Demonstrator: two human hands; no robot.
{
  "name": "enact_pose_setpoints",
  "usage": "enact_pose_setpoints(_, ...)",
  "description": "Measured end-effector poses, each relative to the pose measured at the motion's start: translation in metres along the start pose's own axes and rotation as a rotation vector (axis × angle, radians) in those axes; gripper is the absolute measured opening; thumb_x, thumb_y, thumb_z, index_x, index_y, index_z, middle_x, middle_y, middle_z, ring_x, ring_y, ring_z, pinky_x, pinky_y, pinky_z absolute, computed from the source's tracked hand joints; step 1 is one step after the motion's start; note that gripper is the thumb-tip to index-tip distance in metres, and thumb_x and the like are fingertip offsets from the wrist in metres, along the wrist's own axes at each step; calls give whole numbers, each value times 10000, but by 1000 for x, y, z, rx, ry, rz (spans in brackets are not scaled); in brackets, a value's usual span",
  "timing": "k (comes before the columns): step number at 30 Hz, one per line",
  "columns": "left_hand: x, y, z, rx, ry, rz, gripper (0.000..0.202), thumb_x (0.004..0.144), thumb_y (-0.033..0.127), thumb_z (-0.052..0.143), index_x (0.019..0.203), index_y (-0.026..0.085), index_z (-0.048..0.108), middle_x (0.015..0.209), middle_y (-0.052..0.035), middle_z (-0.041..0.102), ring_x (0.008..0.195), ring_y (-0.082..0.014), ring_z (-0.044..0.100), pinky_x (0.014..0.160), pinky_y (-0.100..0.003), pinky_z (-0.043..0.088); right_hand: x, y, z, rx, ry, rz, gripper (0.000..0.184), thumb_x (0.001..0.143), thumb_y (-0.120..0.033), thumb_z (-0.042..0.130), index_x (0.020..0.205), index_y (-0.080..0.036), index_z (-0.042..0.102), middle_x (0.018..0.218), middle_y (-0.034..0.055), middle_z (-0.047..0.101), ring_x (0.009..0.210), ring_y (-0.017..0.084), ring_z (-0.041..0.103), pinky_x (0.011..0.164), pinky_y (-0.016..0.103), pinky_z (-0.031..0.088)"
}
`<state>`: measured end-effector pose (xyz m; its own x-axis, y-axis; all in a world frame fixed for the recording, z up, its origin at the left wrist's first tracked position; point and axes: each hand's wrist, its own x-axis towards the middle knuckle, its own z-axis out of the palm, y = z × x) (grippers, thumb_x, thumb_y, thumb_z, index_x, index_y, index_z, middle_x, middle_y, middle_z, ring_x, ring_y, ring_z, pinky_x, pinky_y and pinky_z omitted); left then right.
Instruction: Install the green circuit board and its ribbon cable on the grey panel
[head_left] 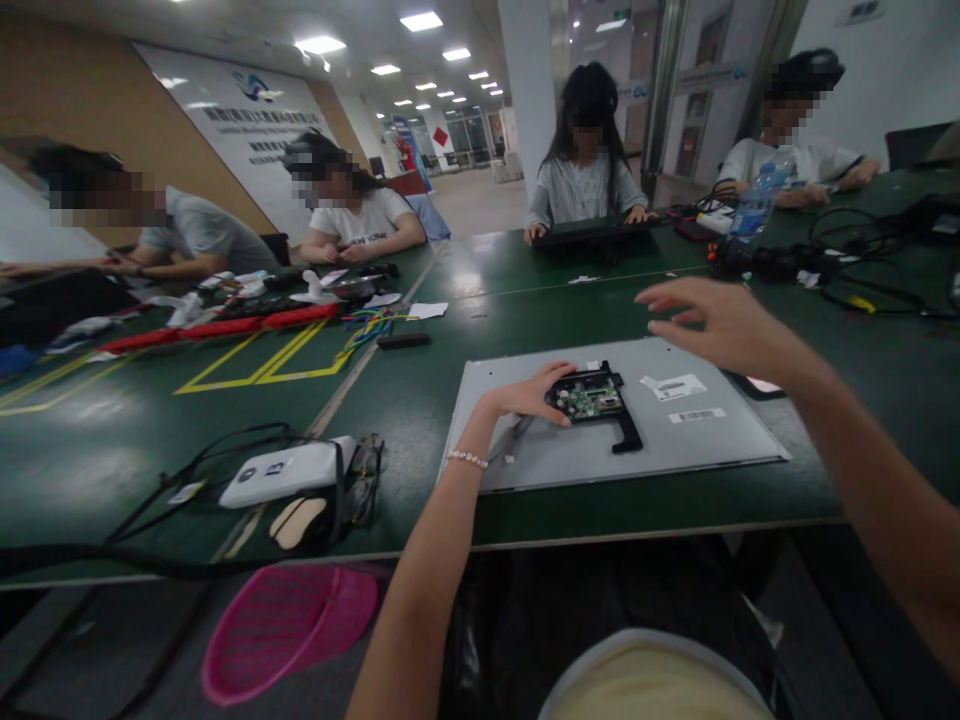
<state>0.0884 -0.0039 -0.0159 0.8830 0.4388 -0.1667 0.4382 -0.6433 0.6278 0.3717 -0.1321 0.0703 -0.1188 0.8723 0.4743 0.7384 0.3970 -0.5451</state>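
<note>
Resting the left hand [531, 394] on a black-framed circuit board [598, 402].
Under this hand, the board already lies on the grey panel [694, 442]; whether gripped or fastened, one cannot tell. The right hand [716, 318] hangs open, empty, near the panel's far edge.

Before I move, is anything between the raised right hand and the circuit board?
Nothing visible stands between the right hand and the circuit board on the grey panel. The left hand covers only the left end of its black bracket; the right end is uncovered.
</note>
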Motion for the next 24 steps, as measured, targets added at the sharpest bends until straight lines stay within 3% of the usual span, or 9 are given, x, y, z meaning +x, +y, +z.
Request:
enact_pose_setpoints(5, -1, 0, -1, -3, 9, 5, 1094, 600, 569, 742, 1482, 213, 201, 1565, -105, 115, 1439, -307, 97, 1176, -432, 126, 10, 66, 45, -213, -428, 198, 404, 735, -186, 662, 1138, -160, 653, 1142, 112, 657, 993, 252, 634, 875, 353, 500)
enact_pose_setpoints(8, -1, -1, -1, -6, 5, 1, 1100, 597, 569, 743, 1484, 216, 195, 1566, -108, 109, 1439, -312, 92, 1174, -443, 128, 11, 99, 65, -228, -538, 257, 426, 687, -151, 665, 1112, -145, 658, 1103, 115, 672, 950, 243, 647, 818, 328, 510)
enact_pose_setpoints(11, 0, -2, -1, -8, 4, 5, 1100, 596, 575, 742, 1485, 229, 193, 1568, -100, 104, 1440, -311, 92, 1172, -447, 131, 7, 109, 70, -190, -552, 272, 356, 681, -108, 627, 1028, -162, 684, 1019, 91, 694, 890, 219, 657, 772, 306, 510)
enact_pose_setpoints(18, 0, 1, -2, 5, -2, 2, 1103, 611, 564, 739, 1488, 183, 189, 1567, -119, 92, 1443, -295, 87, 1180, -409, 110, -4, 96, 70, -193, -521, 271, 200, 739, -118, 557, 893, -171, 672, 907, 66, 694, 834, 197, 646, 724, 283, 487)
enact_pose_setpoints(24, -1, 3, -3, 21, -8, -9, 1093, 613, 567, 738, 1486, 199, 193, 1566, -107, 102, 1442, -294, 86, 1180, -415, 112, -10, 91, 69, -165, -413, 199, 148, 762, -216, 594, 877, -156, 667, 1071, 104, 639, 814, 177, 648, 750, 284, 484)
